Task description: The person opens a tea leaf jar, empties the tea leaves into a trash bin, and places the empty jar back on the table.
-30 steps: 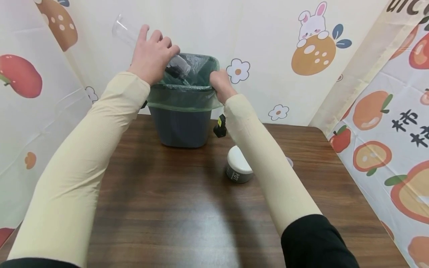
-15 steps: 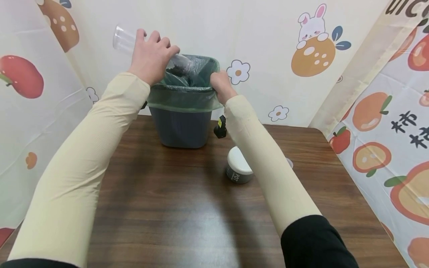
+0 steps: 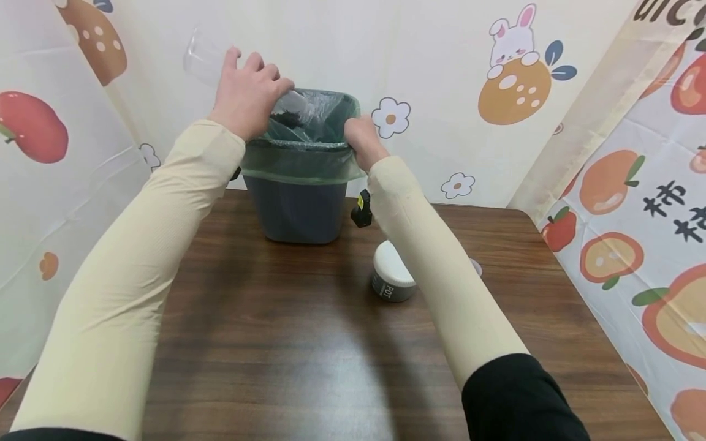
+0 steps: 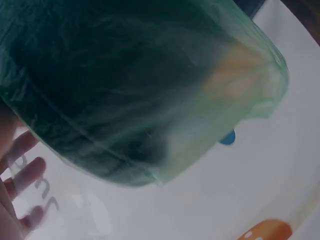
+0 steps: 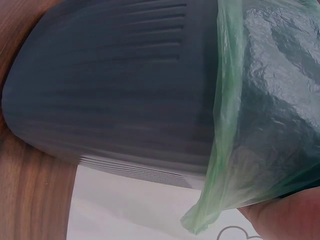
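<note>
My left hand (image 3: 250,92) grips a long clear cup (image 3: 204,58) from above. The cup lies tilted, its base up at the left and its mouth end down inside the bin. Dark matter (image 3: 288,117) sits in the lower end. In the left wrist view, spread fingers (image 4: 27,177) show against the clear wall. The dark grey bin (image 3: 298,211) stands upright, lined with a green bag (image 3: 300,164) folded over its rim. My right hand (image 3: 364,141) grips the right side of the rim and bag; its fingertips are hidden. In the right wrist view, the thumb side (image 5: 290,215) presses at the liner.
A white-lidded pot (image 3: 393,272) with a grey label stands on the brown wooden table (image 3: 287,337), partly behind the right forearm. A small pale object (image 3: 477,267) peeks out beyond that forearm. A patterned curtain (image 3: 430,73) hangs close behind the bin.
The raised base of the cup dips, then lifts again in my left hand. Its mouth end and the dark matter shift slightly within the bin's opening. My right hand stays at the rim.
</note>
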Available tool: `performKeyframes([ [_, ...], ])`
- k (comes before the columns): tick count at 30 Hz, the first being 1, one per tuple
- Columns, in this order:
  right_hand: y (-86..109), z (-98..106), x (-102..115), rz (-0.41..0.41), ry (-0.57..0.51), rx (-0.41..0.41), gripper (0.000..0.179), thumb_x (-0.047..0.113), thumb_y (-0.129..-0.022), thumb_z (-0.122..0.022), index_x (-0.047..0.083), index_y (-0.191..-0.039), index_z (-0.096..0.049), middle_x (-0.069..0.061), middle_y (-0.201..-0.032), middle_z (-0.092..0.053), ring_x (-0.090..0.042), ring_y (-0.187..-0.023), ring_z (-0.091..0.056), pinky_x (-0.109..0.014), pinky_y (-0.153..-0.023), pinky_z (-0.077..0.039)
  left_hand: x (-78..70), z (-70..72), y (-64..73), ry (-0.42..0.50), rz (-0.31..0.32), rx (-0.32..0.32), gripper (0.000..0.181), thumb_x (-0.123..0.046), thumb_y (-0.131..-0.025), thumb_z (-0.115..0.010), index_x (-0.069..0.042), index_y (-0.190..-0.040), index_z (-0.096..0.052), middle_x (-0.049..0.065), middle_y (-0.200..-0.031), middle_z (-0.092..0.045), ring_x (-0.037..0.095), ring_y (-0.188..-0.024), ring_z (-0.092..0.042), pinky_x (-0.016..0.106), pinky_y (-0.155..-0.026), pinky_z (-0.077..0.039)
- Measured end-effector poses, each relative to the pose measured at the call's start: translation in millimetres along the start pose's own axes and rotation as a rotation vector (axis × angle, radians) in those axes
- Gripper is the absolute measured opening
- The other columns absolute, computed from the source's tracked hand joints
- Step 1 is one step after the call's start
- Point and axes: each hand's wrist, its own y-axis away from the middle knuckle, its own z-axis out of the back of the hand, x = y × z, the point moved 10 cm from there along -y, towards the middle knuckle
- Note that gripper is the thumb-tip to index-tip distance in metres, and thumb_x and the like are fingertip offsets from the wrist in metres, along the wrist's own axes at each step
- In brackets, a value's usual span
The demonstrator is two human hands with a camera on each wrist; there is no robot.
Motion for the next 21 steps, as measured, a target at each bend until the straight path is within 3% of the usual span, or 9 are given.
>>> performKeyframes([
  [4, 0.7, 0, 0, 0.002, -0.007, 0.0, 0.049, 0.008, -0.098, -0.028, 0.008, -0.147, -0.028, 0.001, -0.128, -0.037, -0.014, -0.098, -0.034, -0.019, -0.086, -0.035, 0.6, 0.7, -0.5, 0.004, 0.003, -0.008, 0.05, 0.001, -0.079, -0.064, -0.008, -0.127, -0.053, 0.021, -0.111, -0.055, 0.041, -0.103, -0.044, 0.059, -0.094, -0.027],
  [10, 1.5, 0, 1, 0.013, -0.018, 0.005, 0.048, 0.008, -0.098, -0.029, 0.008, -0.146, -0.03, 0.0, -0.127, -0.039, -0.013, -0.098, -0.035, -0.019, -0.089, -0.036, -4.3, 6.1, -0.7, -0.099, -0.053, -0.069, 0.044, 0.011, -0.083, -0.058, -0.01, -0.121, -0.061, 0.02, -0.113, -0.059, 0.039, -0.112, -0.044, 0.053, -0.11, -0.015],
  [17, 2.0, 0, 0, 0.003, -0.009, 0.009, 0.051, 0.009, -0.099, -0.028, 0.01, -0.149, -0.024, 0.002, -0.132, -0.035, -0.014, -0.101, -0.033, -0.019, -0.09, -0.034, -6.8, 5.2, -0.8, -0.132, -0.057, -0.04, 0.044, 0.012, -0.086, -0.054, -0.012, -0.122, -0.06, 0.02, -0.113, -0.059, 0.038, -0.109, -0.044, 0.054, -0.108, -0.017],
  [21, 1.3, 1, -1, -0.004, -0.005, 0.006, 0.048, 0.009, -0.099, -0.028, 0.01, -0.146, -0.028, 0.002, -0.126, -0.036, -0.014, -0.099, -0.033, -0.021, -0.086, -0.034, -10.4, 8.1, -1.3, -0.134, -0.1, -0.066, 0.043, 0.015, -0.083, -0.055, -0.011, -0.116, -0.064, 0.018, -0.112, -0.061, 0.037, -0.112, -0.045, 0.051, -0.112, -0.011],
])
